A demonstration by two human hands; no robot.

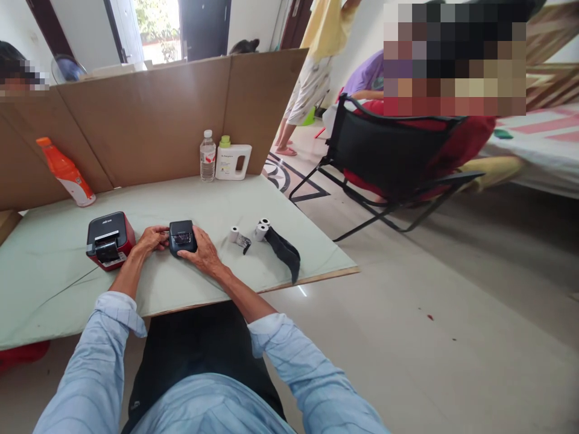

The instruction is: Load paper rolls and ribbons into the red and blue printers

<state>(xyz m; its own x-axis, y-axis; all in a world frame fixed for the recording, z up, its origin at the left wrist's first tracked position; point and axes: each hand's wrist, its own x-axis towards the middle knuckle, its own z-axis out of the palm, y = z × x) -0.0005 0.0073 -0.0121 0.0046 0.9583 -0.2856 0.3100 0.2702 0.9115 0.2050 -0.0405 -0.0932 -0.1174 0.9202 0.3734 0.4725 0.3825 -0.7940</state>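
Observation:
A small dark portable printer (182, 228) rests on the table between my hands. My right hand (204, 253) is closed around its right side, with the thumb along the front edge. At its left side is my left hand (154, 239), fingers curled and pressed together; what they pinch, if anything, is too small to make out. Left of that hand stands a larger black and red label printer (108, 232). To the right lie a small paper roll (234, 234) with a loose dark-printed end, and more white rolls (261, 230) beside a long black strip (284, 253).
A cardboard screen (172, 120) edges the back of the pale green table (190, 283). Before it stand an orange bottle (67, 172), a clear water bottle (207, 158) and a white jug (233, 161). Right of the table, a person sits in a black folding chair (389, 144); another stands behind.

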